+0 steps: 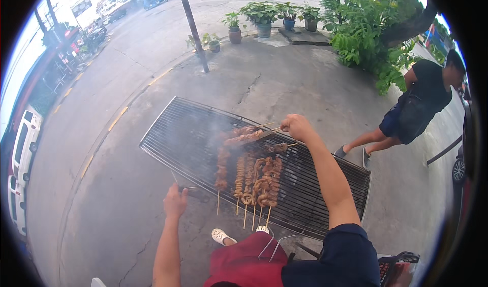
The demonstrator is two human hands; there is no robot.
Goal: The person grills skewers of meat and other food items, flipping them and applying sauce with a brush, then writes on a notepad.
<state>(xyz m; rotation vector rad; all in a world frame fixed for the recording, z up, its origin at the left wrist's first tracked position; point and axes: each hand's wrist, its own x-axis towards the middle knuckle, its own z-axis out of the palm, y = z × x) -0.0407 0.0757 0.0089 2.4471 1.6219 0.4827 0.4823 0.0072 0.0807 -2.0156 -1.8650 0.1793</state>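
Observation:
A long charcoal grill with a metal grate [312,188] stands before me, smoke rising over its left half. My right hand [297,127] grips the stick ends of meat skewers [244,137] at the grill's far edge. Several more skewers of meat [270,180] lie side by side on the grate, their bare sticks pointing towards me over the near edge. Another skewer [277,148] lies crosswise above them. My left hand [175,202] is closed around a bent metal wire handle [191,188] at the grill's near left side; smoke blurs the detail there.
A person in dark clothes [419,96] stands beyond the grill's right end. Bent metal rods [268,245] stick up at the near edge. A metal post [192,28] and potted plants [264,20] stand beyond the grill. A basket [398,266] is at the lower right.

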